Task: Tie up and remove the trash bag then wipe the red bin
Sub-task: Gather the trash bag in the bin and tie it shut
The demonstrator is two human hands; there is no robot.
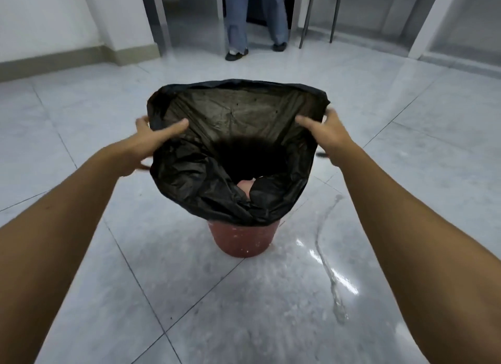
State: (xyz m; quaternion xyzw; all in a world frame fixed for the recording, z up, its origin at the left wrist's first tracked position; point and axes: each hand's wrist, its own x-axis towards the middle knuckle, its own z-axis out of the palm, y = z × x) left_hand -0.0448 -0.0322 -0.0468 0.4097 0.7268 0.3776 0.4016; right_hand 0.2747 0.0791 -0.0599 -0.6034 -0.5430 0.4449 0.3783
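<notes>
Both hands, left and right, pinching bag rim, mouth wide above bin. Tying step; next, gather edges between fingers.

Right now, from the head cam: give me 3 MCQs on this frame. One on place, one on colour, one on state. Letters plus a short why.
1. Where does the red bin stand?
A. on the tiled floor
B. on a chair
C. on a table

2. What colour is the trash bag?
A. white
B. black
C. blue

3. What state is the bag's mouth in?
A. knotted shut
B. twisted closed
C. held wide open

Answers:
1. A, the bin's base rests on the grey tiles, beside a wet streak.
2. B, the plastic is black all round, with the bin showing red only below it.
3. C, the left hand and the right hand grip opposite sides of the rim and spread it, so the inside is in view and no knot shows.
</notes>
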